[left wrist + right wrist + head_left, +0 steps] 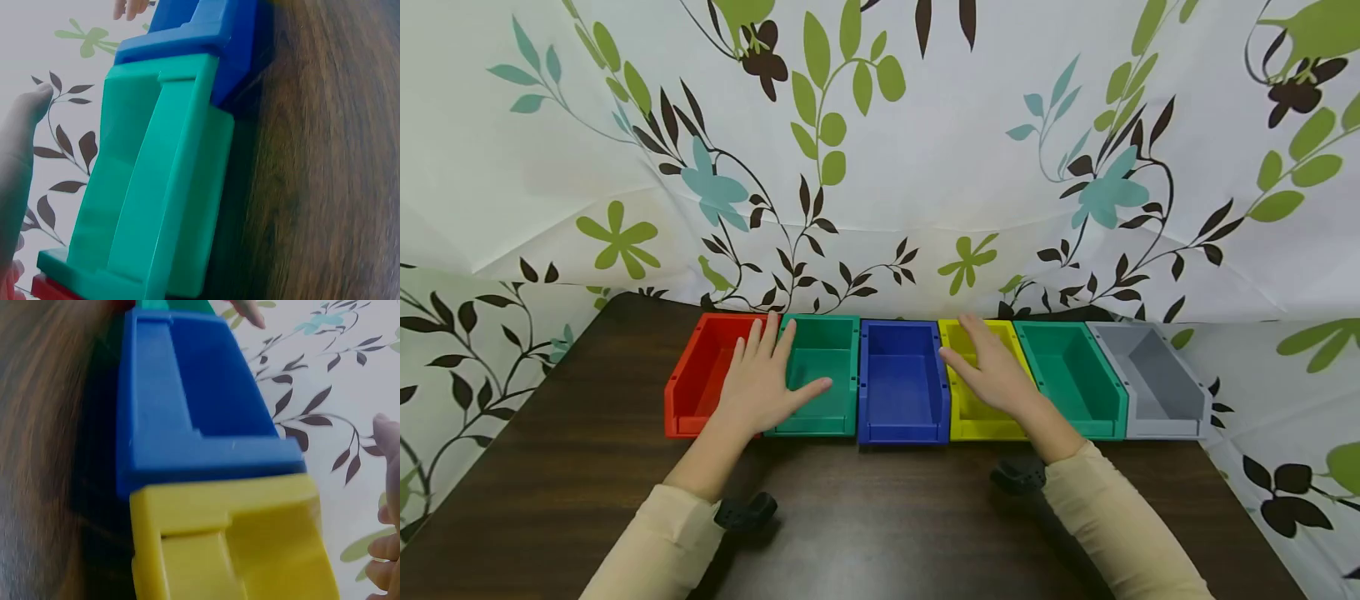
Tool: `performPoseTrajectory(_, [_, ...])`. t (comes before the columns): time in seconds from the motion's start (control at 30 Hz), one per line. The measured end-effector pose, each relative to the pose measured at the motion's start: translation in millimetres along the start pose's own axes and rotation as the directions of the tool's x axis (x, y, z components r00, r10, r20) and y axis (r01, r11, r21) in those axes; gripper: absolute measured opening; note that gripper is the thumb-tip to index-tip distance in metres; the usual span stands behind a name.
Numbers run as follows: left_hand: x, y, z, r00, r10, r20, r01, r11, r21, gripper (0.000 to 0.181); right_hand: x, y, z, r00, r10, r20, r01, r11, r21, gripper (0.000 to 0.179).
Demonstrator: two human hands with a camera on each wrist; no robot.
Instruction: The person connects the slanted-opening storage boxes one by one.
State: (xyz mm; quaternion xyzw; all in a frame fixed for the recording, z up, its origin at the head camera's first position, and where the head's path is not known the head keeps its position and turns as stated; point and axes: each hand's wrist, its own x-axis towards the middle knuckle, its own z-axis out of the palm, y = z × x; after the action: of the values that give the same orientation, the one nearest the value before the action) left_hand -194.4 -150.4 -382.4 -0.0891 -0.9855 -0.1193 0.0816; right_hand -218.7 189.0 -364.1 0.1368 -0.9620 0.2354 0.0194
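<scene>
My left hand is spread with straight fingers above the red bin and the left green bin, holding nothing. My right hand reaches over the yellow bin, its fingers extended and its thumb pointing toward the blue bin. In the left wrist view my left thumb stands apart from the green bin's edge. The right wrist view has my right fingers at the right edge, beside the yellow bin. The bins' visible insides hold nothing.
To the right, another green bin and a grey bin complete the side-by-side row. They stand at the back of a dark wooden table. A white cloth with leaf prints hangs behind. Black wrist devices sit at both cuffs.
</scene>
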Motion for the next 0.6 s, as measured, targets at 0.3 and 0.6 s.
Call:
performPoseTrajectory(0.3, [-3.3, -19.4, -8.6, 0.999, 0.020, -0.042, -0.027, 0.988, -0.152, 0.097, 6.0, -16.7, -0.5, 0.999, 0.052, -0.013, -0.047, 0.967, 0.251, 0.074])
performPoseTrajectory(0.6, [-8.6, -45.2, -18.1, 0.998, -0.055, -0.032, 0.044, 0.960, -0.277, 0.086, 13.1, -41.0, 3.8, 0.997, 0.067, 0.024, -0.069, 0.839, 0.540, 0.058])
